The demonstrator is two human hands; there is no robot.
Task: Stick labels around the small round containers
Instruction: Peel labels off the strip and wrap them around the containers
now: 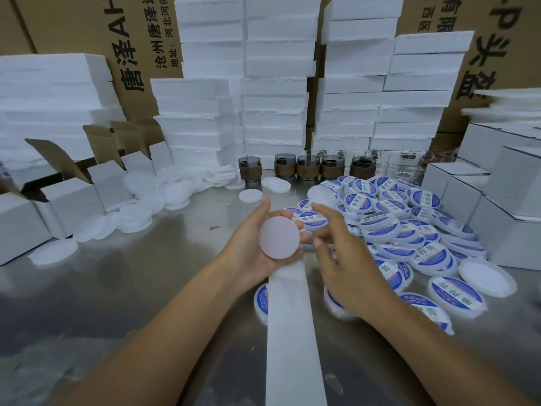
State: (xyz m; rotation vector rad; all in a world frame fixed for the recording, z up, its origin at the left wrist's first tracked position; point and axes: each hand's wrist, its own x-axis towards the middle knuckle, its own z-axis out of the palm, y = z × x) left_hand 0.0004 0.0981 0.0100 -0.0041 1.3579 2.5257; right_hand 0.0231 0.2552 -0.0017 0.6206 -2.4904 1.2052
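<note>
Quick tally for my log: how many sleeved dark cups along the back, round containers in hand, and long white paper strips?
sleeved dark glass cups: 5
unlabelled container, held in the left hand: 1
white paper strip: 1
Total: 7

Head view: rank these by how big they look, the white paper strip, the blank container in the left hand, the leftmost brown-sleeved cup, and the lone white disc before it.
1. white paper strip
2. blank container
3. leftmost brown-sleeved cup and lone white disc look alike, both far back; unranked.
</note>
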